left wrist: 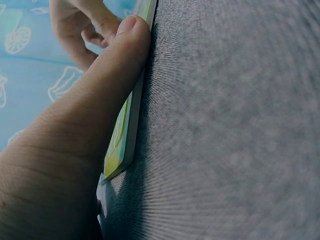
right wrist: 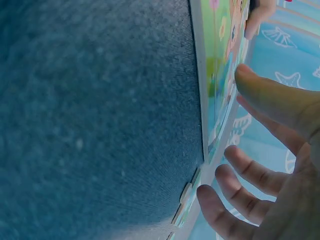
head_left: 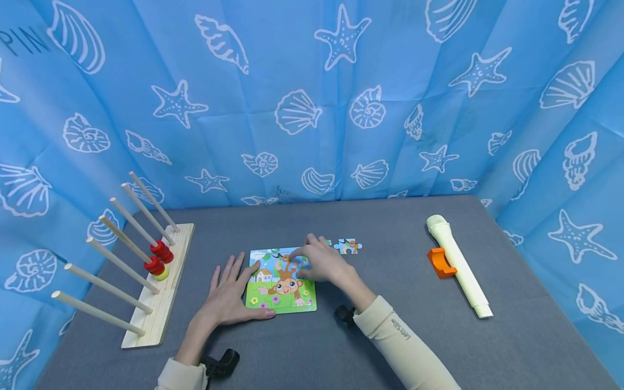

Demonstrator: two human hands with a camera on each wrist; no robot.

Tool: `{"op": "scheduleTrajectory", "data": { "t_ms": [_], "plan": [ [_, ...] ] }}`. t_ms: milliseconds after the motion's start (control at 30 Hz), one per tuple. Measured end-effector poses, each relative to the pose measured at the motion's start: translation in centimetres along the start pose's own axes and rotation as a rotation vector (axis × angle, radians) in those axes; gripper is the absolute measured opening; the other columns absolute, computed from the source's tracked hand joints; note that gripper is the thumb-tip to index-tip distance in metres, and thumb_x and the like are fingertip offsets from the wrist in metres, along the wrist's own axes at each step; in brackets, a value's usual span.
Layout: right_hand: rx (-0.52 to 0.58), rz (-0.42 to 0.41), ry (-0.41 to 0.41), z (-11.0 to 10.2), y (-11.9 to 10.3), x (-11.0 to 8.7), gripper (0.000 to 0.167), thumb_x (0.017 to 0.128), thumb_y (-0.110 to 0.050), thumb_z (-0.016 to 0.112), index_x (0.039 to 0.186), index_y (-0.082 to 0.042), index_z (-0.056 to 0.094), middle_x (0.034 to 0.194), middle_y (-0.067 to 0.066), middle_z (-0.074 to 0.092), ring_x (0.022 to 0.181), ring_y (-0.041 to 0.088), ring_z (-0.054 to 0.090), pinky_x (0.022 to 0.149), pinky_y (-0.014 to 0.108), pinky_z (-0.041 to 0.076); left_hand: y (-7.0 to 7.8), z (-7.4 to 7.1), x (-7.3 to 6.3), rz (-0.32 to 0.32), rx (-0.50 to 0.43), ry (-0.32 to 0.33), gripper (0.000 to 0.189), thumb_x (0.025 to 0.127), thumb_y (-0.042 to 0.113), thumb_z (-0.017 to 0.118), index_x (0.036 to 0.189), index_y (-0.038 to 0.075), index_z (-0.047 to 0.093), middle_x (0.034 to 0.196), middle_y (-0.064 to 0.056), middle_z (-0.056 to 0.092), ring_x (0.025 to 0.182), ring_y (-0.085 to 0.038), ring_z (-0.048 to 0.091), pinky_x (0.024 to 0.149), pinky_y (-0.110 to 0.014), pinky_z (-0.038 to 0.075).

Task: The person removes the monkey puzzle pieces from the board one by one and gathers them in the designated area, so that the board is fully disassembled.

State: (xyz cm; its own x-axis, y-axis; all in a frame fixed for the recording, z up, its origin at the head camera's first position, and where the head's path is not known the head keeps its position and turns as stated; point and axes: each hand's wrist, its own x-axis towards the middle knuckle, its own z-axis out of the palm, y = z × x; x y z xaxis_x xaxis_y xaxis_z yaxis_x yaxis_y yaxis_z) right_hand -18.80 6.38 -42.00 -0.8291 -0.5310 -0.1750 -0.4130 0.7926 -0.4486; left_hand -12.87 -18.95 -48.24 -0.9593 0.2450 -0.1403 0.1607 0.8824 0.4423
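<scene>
A jigsaw puzzle (head_left: 281,303) of a monkey upside down beside a small house lies flat on the grey table, in a thin board. My left hand (head_left: 229,298) spreads around its lower left corner, with the thumb along the front edge and the index finger at the left side. Over the upper right part reaches my right hand (head_left: 324,262), index finger and thumb apart above the picture. In the right wrist view its other fingers (right wrist: 245,197) are loosely bent beside the board, and no piece shows between them. The hand hides part of the puzzle.
A loose puzzle piece (head_left: 348,246) lies right of the board, with another partly hidden behind my right hand. At the left stands a wooden peg rack (head_left: 168,303) with red and yellow rings. A cream toy microphone (head_left: 463,271) and an orange curved block (head_left: 441,264) lie at the right.
</scene>
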Motion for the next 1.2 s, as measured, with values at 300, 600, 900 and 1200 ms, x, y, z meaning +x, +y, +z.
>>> {"op": "scheduleTrajectory", "data": {
  "t_ms": [300,600,900,1200],
  "plan": [
    [-0.013,0.026,-0.027,0.15,-0.01,0.12,0.037,0.089,-0.024,0.081,0.126,-0.023,0.075,0.126,0.013,0.053,0.104,0.026,0.045,0.074,0.039,0.045,-0.04,0.0,0.06,0.004,0.003,0.004,0.121,0.064,0.079,0.078,0.16,0.018,0.037,0.172,-0.023,0.01,0.158,-0.049,0.004,0.123,-0.073,0.002],
    [-0.015,0.02,-0.05,0.28,0.02,0.21,0.042,0.09,-0.022,0.08,0.131,-0.025,0.071,0.128,0.013,0.052,0.107,0.027,0.046,0.076,0.04,0.047,-0.01,-0.13,0.06,0.005,0.001,0.0,0.121,0.064,0.078,0.078,0.16,0.018,0.036,0.172,-0.024,0.009,0.159,-0.049,0.003,0.123,-0.073,0.001],
    [0.003,0.035,-0.031,0.48,-0.26,0.17,0.038,0.089,-0.018,0.081,0.126,-0.024,0.074,0.128,0.013,0.051,0.108,0.029,0.046,0.08,0.042,0.051,0.06,-0.18,0.0,0.006,0.0,-0.011,0.121,0.065,0.079,0.078,0.16,0.018,0.035,0.172,-0.024,0.009,0.158,-0.05,0.003,0.123,-0.074,0.001],
    [-0.017,0.059,-0.03,0.71,-0.55,0.17,0.038,0.09,-0.017,0.08,0.126,-0.025,0.073,0.127,0.012,0.053,0.11,0.028,0.049,0.085,0.044,0.054,-0.02,-0.01,0.04,0.001,0.004,-0.006,0.122,0.064,0.079,0.078,0.16,0.018,0.035,0.172,-0.023,0.008,0.158,-0.05,0.003,0.123,-0.073,0.001]
  ]
}}
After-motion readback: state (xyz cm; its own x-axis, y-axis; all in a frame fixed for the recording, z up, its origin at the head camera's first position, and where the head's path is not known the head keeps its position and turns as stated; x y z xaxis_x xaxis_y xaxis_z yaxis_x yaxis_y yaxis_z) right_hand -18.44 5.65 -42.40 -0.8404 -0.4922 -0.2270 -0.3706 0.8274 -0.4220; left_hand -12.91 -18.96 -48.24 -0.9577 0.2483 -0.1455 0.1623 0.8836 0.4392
